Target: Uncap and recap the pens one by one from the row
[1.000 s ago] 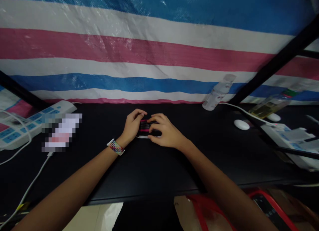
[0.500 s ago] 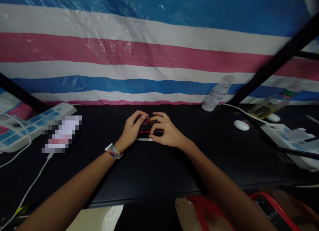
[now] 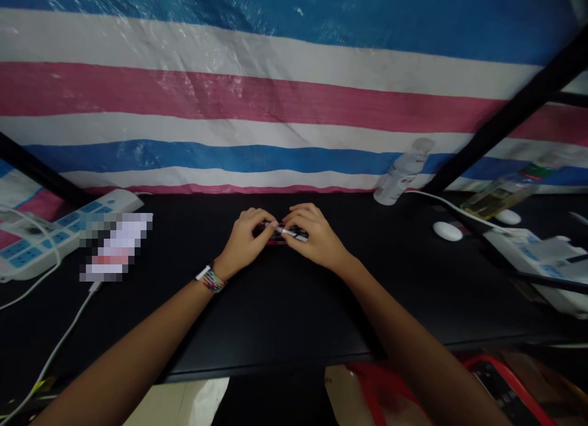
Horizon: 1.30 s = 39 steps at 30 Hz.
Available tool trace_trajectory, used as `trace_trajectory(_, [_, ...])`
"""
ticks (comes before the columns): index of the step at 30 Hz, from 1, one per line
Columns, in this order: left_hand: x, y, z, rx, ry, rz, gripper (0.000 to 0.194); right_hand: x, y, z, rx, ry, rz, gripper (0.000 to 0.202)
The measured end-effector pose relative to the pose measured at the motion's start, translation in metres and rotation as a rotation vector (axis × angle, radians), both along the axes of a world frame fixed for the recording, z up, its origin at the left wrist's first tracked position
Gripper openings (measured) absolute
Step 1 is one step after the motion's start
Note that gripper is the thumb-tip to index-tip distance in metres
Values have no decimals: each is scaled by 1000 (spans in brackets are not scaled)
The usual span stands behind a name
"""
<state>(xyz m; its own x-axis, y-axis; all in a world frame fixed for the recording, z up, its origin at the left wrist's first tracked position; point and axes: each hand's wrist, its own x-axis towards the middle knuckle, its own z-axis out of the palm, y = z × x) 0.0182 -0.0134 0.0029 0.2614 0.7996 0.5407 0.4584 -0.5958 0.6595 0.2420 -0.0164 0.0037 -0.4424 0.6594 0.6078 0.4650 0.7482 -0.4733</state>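
Several slim pens (image 3: 294,235), dark with some white and red-pink parts, are bunched together at the middle of the black desk. My left hand (image 3: 245,237) is closed round their left end, thumb on the near side and fingers curled over the far side. From the right, my right hand (image 3: 318,237) pinches the bunch between thumb and fingers. A white pen barrel shows on top between the two hands. My fingers hide much of the bunch. A woven colourful watch band (image 3: 213,280) is on my left wrist.
On the left lie a white power strip (image 3: 68,230) and a blurred-out phone (image 3: 117,245) with a cable. At the right stand a clear bottle (image 3: 402,174), a bottle of yellowish liquid (image 3: 503,192), a white mouse-like object (image 3: 447,231) and another power strip (image 3: 528,254). Striped sheeting (image 3: 275,101) hangs behind.
The pens, which lay spread side by side between my hands, are now gathered in a tighter bunch. The white pen moved away from me, and my right fingers closed in on the bunch.
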Motion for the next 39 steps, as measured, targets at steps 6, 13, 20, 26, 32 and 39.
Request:
trace_trajectory(6, [1,1,-1,-59,-49,-4,13,1,-1,3,-70,-16,-226,16])
trace_trajectory(13, [-4,7,-1,-100,-174,69,15,8,16,-1,-515,568,-139,13])
trace_trajectory(20, [-8,13,-7,-153,-208,74,25,6,18,-2,-734,813,-54,23])
trace_trajectory(26, [-10,16,-10,-224,-250,107,55,2,17,-4,-733,801,-29,25])
trace_trajectory(32, [-9,20,-10,-145,-331,51,23,5,22,-7,-781,871,-32,24])
trace_trajectory(39, [-10,18,-5,-161,-353,67,21,6,23,-7,-814,927,-19,25])
